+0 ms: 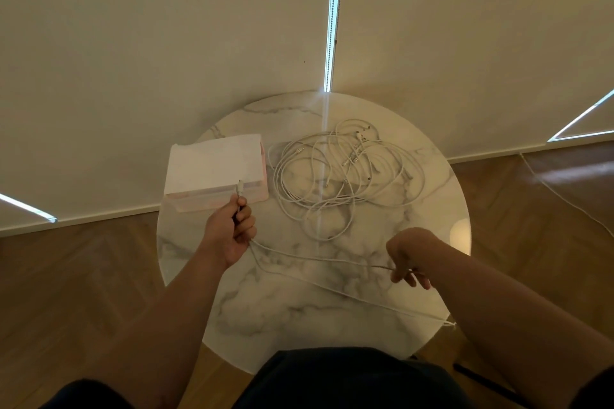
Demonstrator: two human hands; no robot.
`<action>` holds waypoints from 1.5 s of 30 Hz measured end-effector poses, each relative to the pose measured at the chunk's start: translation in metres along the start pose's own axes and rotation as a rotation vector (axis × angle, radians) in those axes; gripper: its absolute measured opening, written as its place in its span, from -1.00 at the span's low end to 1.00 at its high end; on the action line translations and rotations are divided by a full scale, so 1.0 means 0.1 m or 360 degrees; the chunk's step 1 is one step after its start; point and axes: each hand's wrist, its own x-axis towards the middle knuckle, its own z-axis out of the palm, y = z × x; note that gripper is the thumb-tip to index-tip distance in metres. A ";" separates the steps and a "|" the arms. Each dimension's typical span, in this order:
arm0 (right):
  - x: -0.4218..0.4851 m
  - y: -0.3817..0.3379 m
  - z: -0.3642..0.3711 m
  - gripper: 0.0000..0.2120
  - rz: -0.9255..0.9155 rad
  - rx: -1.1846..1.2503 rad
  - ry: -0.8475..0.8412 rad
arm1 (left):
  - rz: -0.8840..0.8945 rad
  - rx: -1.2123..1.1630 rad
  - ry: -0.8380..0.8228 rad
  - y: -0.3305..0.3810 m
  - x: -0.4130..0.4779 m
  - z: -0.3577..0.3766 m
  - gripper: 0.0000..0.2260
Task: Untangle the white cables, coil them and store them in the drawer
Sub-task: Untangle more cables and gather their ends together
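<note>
Past the dark lap (332,378), the left hand (232,232) is gripping one white cable (315,257) (plug poking up) while the right hand (410,257) is pinching it farther along. Tangled cables (342,173) are lying on the table (299,329) beyond both hands, beside the drawer (216,166).

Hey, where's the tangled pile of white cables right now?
In the head view, the tangled pile lies on the far right half of the marble table, just right of the white box.
</note>
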 end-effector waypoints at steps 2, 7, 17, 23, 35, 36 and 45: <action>0.16 0.03 0.04 -0.76 0.0062 -0.0044 0.0103 | 0.0001 -0.0017 -0.0007 -0.02 0.01 0.04 -0.67; 0.27 -0.06 0.18 -0.48 -0.0164 -0.0163 0.0337 | 0.0065 -0.0115 0.0026 0.02 0.04 0.00 -0.67; 0.26 -0.28 0.08 -0.11 -0.0513 0.0070 0.0467 | 0.0140 -0.0463 0.0130 0.06 0.06 -0.06 -0.65; 0.06 -1.08 -0.06 -0.15 -0.1117 0.0679 0.0690 | 0.0087 -0.0530 0.0070 -0.01 0.05 0.21 -0.66; 0.41 -0.58 0.19 -0.54 -0.0769 0.0703 0.0531 | 0.0212 -0.0250 0.0310 0.29 0.08 -0.22 -0.67; 0.43 -0.45 0.24 -0.55 -0.0705 0.0679 0.0476 | 0.0215 -0.0222 0.0328 0.30 0.08 -0.28 -0.66; 0.49 -0.14 0.43 -0.75 -0.0795 0.0856 0.0263 | 0.0163 -0.0077 0.0391 0.07 0.11 -0.35 -0.66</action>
